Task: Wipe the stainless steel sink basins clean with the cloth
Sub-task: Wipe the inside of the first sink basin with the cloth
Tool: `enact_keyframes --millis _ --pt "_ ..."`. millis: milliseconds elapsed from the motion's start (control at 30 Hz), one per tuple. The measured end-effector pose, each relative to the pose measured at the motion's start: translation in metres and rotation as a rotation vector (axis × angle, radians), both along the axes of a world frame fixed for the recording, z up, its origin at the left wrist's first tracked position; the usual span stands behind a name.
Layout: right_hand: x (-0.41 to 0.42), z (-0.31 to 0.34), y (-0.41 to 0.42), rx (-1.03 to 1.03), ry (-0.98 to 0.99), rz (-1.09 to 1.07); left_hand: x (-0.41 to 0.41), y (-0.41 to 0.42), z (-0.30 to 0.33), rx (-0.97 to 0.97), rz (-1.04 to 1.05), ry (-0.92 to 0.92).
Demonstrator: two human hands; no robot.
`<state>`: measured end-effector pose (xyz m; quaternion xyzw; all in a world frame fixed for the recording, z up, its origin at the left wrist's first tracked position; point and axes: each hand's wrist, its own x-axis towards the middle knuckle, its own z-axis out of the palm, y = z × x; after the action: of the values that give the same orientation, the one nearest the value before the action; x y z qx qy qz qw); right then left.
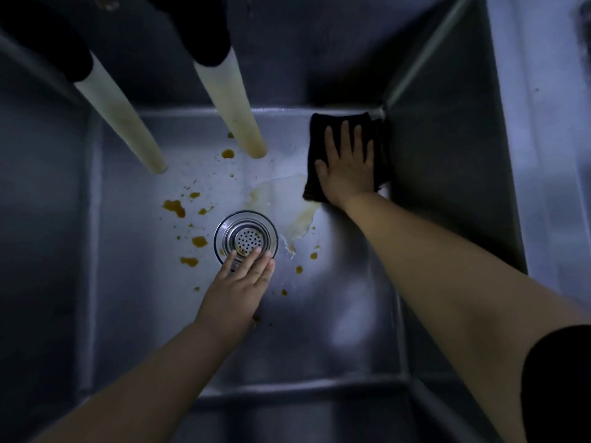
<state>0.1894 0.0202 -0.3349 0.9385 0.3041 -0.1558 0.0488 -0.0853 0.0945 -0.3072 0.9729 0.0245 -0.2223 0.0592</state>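
Black cloth, folded to a rough rectangle, lies flat on the floor of the sink basin directly under the right hand, tucked into the far right corner where floor meets walls. Right hand open, fingers straight and slightly spread, palm pressing the cloth down; nothing gripped. Cloth's long axis runs away from the person, along the line of the right forearm, far edge against the back wall, near edge by the wrist. Left hand open too, fingers straight and close together, fingertips resting on the near rim of the drain strainer; holds nothing. Cloth sits well apart from the left hand, beyond it and to its right. Pale smeared puddle spreads between the two hands, one end touching the cloth's near left corner, the other reaching the strainer. Orange spots scattered over the floor, mostly left of and beyond the left hand, a few between the hands; too many small flecks to count exactly. Counts: one cloth, one strainer, one basin in view, two pale hoses hanging down beyond the left hand, open ends near the floor.
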Motion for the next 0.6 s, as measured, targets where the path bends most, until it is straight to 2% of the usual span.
enact_keyframes --millis 167,333,533,600 --pt "-0.052 0.0 -0.024 -0.003 0.032 0.219 -0.001 -0.003 0.002 0.012 0.01 -0.032" --pt "-0.106 0.004 -0.062 -0.028 0.09 0.372 -0.009 -0.007 0.015 0.037 0.142 0.016" --pt "-0.163 0.013 -0.101 -0.107 0.178 0.359 -0.029 0.015 0.042 0.151 0.236 0.264" --pt "-0.177 0.017 -0.107 -0.183 0.283 0.329 -0.041 0.029 0.041 0.19 0.297 0.301"
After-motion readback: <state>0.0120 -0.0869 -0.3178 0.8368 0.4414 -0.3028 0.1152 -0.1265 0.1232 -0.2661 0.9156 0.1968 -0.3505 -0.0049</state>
